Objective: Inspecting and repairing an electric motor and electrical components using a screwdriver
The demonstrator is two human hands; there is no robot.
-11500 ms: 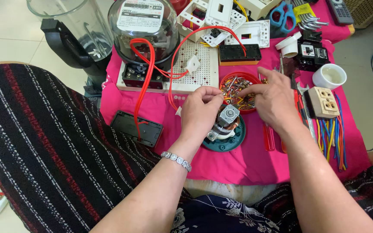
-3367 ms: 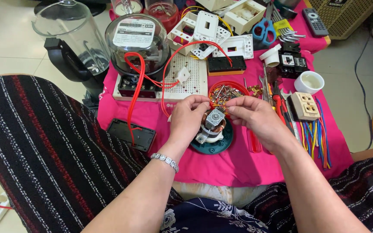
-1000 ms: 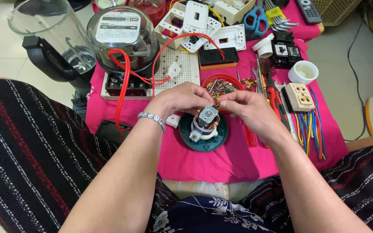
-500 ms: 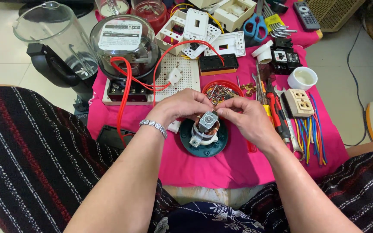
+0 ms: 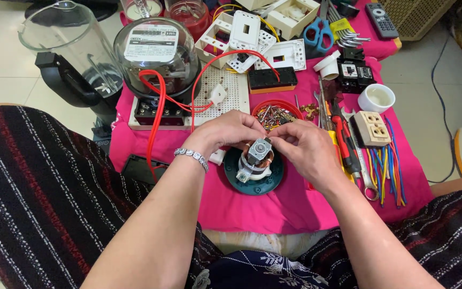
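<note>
Motor [image 5: 256,158] sits right in the middle of the frame, on a dark teal round base [image 5: 244,184] that rests on the pink cloth [image 5: 252,214]. It's a small one: grey metal block on top, copper-coloured windings showing under it, whitish plastic at the lower left.

Left hand [image 5: 225,131] comes in from the left with its fingers curled down onto the upper left side of the motor. Right hand [image 5: 306,150] comes from the right, fingertips pinched together right at the top of the metal block. Whether it's nipping a wire, a screw or just the block itself is too small to tell.

Handling guess: dense and stiff for its size, so heavier than it looks, and it won't flex. The windings and any thin leads look like the fragile bit. Safer to grab it by the metal block or the plastic frame, not the copper.

Just above it, touching distance away, is a red dish of screws [image 5: 276,112]. Right of the hands lie red-handled screwdrivers [image 5: 346,142] and a bunch of coloured wires [image 5: 386,171]. Upper left of the frame has a glass-domed meter [image 5: 156,51] with red cable [image 5: 156,118] looping down, and a blender jar [image 5: 68,45] further left.
</note>
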